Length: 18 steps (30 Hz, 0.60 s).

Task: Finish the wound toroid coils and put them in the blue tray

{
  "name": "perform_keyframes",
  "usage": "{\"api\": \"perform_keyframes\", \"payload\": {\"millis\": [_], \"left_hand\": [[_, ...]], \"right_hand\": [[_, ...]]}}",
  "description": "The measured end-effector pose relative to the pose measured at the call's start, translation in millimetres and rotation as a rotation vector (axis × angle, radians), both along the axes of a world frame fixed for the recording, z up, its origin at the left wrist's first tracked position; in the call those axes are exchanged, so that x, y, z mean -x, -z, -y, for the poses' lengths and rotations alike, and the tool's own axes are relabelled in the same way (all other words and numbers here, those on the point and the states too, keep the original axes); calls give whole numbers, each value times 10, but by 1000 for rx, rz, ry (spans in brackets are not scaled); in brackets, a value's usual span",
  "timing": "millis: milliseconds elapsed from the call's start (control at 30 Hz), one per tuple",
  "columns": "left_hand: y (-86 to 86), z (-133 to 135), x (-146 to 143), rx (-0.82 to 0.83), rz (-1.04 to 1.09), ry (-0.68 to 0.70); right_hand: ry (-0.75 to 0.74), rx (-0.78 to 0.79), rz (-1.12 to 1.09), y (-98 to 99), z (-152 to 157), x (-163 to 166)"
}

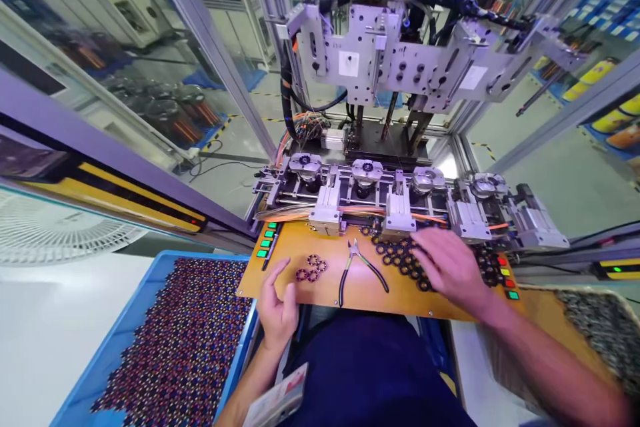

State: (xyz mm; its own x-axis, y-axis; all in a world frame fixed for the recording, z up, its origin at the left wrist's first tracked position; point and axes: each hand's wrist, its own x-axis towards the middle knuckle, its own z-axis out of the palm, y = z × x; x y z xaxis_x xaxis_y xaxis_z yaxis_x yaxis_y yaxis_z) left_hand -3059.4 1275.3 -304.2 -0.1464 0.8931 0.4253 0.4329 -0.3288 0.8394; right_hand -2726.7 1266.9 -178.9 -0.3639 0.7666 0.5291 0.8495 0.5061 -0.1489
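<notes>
Your right hand (450, 263) is at the black rings (403, 257), so that pile lies right under and just to the left of it, between your fingers and the pliers (355, 251). Its fingers bend downward over the pile; you cannot tell from here whether they pinch a ring, since the hand hides its own fingertips. The rings are round and have no long axis, but the pile stretches sideways along the machine's near edge, with more rings showing past your right wrist.

Your left hand (278, 310) is well apart from that pile, at the near left edge of the orange board (320, 295). Its thumb and forefinger stand apart, with nothing visible between them. Nearest to it is a small cluster of copper-coloured rings (313, 269), just beyond and to the right of its fingertips.

The pliers lie between the two groups, tips toward the machine and handles spread toward you, across the straight path from one hand to the other. A metal block (399, 215) stands just beyond your right fingers. Green buttons (265, 244) sit at the board's left end, and a blue tray (117, 340) filled with rings lies to your left.
</notes>
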Motion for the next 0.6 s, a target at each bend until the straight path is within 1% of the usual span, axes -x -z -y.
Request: {"api": "perform_keyframes", "payload": {"millis": [67, 167, 200, 267, 333, 400, 533, 600], "left_hand": [[-137, 46, -2, 52, 31, 109], [-317, 43, -150, 199, 52, 313], [-362, 32, -233, 249, 54, 382], [-425, 18, -421, 330, 57, 503], [-471, 26, -612, 393, 62, 608], [-518, 52, -786, 448, 69, 708], [-631, 117, -1061, 532, 136, 939], [-680, 142, -1143, 554, 200, 1018]], "right_hand": [[64, 61, -2, 332, 360, -99], [172, 134, -1, 783, 656, -188], [201, 151, -4, 888, 706, -197], [242, 179, -22, 1015, 767, -196], [262, 189, -63, 1040, 808, -176], [257, 184, -135, 978, 844, -127], [196, 141, -356, 673, 897, 109], [142, 120, -500, 510, 896, 267]]}}
